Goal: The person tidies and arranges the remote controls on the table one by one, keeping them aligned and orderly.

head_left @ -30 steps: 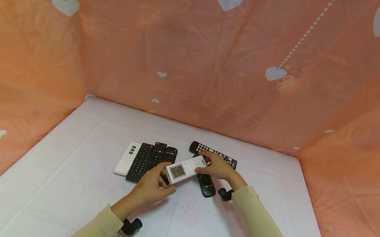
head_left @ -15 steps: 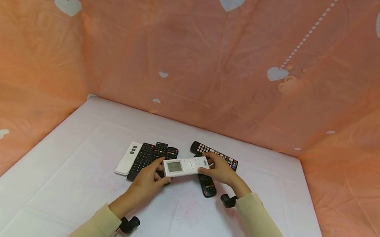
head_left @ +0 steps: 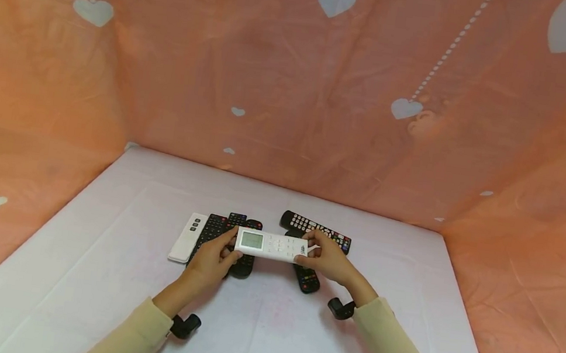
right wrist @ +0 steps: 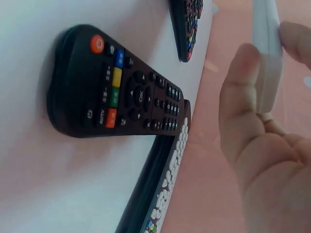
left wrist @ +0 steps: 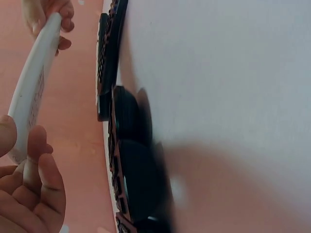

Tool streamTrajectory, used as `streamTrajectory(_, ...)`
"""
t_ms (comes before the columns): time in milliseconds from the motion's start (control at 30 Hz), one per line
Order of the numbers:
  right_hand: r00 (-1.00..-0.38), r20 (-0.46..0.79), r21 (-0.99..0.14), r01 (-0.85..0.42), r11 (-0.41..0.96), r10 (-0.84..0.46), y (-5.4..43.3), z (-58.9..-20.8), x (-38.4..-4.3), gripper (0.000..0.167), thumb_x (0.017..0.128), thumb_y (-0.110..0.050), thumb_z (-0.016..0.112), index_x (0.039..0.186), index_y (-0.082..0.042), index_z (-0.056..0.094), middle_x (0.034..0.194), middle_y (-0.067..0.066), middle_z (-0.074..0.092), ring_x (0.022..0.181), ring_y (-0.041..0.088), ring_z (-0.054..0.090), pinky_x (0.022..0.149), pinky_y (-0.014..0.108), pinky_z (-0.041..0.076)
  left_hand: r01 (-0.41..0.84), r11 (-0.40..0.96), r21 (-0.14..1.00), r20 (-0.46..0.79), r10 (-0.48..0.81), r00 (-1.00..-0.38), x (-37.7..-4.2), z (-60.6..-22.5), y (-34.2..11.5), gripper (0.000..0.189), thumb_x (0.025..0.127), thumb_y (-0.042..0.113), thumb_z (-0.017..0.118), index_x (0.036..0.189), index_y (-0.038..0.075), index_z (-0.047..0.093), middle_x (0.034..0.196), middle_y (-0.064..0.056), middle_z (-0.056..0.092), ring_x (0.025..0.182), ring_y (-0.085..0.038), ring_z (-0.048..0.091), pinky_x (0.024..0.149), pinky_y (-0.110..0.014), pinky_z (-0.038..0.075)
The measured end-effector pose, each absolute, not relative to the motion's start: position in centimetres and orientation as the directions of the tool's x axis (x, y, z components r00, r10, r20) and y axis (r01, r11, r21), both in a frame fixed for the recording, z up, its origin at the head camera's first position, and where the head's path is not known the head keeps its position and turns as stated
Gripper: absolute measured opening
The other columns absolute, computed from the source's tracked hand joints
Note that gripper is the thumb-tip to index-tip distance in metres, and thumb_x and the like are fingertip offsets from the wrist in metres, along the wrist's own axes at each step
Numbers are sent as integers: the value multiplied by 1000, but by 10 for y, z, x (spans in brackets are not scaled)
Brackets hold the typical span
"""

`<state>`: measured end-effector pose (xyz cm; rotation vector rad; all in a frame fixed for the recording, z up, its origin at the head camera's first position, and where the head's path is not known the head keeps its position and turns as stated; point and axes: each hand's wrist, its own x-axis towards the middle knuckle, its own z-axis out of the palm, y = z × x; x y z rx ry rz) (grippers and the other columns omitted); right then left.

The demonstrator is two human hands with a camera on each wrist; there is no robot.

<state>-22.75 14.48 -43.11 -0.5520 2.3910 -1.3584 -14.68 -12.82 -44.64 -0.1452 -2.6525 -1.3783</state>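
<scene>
A white remote control with a small grey display is held level above the table by both hands. My left hand pinches its display end between thumb and fingers. At the other end, my right hand grips it the same way. In the left wrist view the remote is seen edge-on, raised off the surface. Below and behind it lies a black remote with coloured buttons, its end resting across another black remote with pale buttons.
On the left, a slim white remote lies beside several black remotes in a row, partly covered by my left hand. A white cloth covers the table. Orange fabric with hearts hangs at the back and sides.
The held white remote has turned from a slant to nearly level across the view. My left hand has moved up and left with its end; the remotes on the table stay put.
</scene>
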Motion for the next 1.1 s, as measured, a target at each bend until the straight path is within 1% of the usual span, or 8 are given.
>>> streamTrajectory(133, -858, -74, -888, -175, 426, -508, 144, -432, -224, 47, 78, -8, 76, 120, -2, 55, 105, 14, 54, 74, 9, 58, 60, 21, 49, 162, 576, 801, 197, 3, -980, -150, -445, -133, 54, 90, 9, 66, 140, 2, 48, 92, -10, 69, 64, -8, 49, 52, -19, 42)
streamTrajectory(300, -823, -60, -905, -194, 379, -565, 143, -431, -218, 52, 78, -2, 73, 126, -1, 53, 106, 16, 53, 77, 11, 59, 65, 22, 51, 137, 586, 799, 200, -44, -979, -154, -449, -136, 47, 90, 10, 66, 135, 3, 54, 77, -6, 65, 64, -8, 53, 52, -19, 41)
streamTrajectory(467, -807, -68, -907, -194, 373, -586, 143, -430, -215, 57, 79, 0, 68, 133, 2, 49, 105, 17, 59, 80, 12, 60, 65, 26, 53, 84, 556, 827, 164, -97, -982, -152, -455, -133, 41, 91, 12, 65, 130, 1, 58, 90, -9, 71, 64, -7, 55, 51, -19, 43)
streamTrajectory(600, -811, -57, -919, -186, 349, -582, 143, -429, -216, 58, 82, 3, 62, 137, 7, 45, 107, 23, 62, 87, 16, 63, 77, 42, 57, 54, 561, 826, 155, -135, -979, -149, -458, -128, 38, 90, 13, 67, 126, 2, 62, 93, -8, 72, 65, -8, 54, 52, -18, 43)
streamTrajectory(733, -806, -50, -940, -161, 301, -590, 145, -427, -216, 54, 85, 7, 53, 138, 7, 45, 115, 28, 59, 94, 18, 64, 86, 52, 53, 51, 559, 828, 163, -152, -975, -150, -457, -128, 34, 89, 12, 68, 121, 2, 64, 94, -9, 72, 68, -9, 55, 55, -18, 45)
streamTrajectory(833, -805, -53, -946, -150, 289, -591, 146, -426, -215, 51, 86, 6, 54, 136, 7, 46, 111, 25, 60, 93, 14, 64, 84, 46, 55, 59, 552, 832, 176, -161, -971, -153, -455, -130, 31, 89, 12, 68, 118, 2, 66, 93, -10, 73, 69, -10, 57, 57, -17, 46)
streamTrajectory(1000, -815, -61, -947, -136, 293, -576, 147, -427, -211, 49, 84, 3, 65, 132, 4, 53, 96, 12, 63, 84, 8, 62, 70, 26, 54, 91, 570, 817, 208, -143, -968, -159, -453, -135, 28, 88, 12, 69, 114, 3, 68, 90, -9, 73, 69, -10, 57, 58, -18, 47)
streamTrajectory(1100, -810, -60, -945, -142, 293, -583, 147, -428, -208, 50, 82, 2, 68, 130, 3, 54, 96, 14, 65, 81, 8, 62, 67, 24, 53, 109, 597, 794, 218, -113, -969, -163, -453, -139, 27, 87, 14, 70, 113, 5, 69, 90, -7, 73, 70, -9, 57, 60, -19, 47)
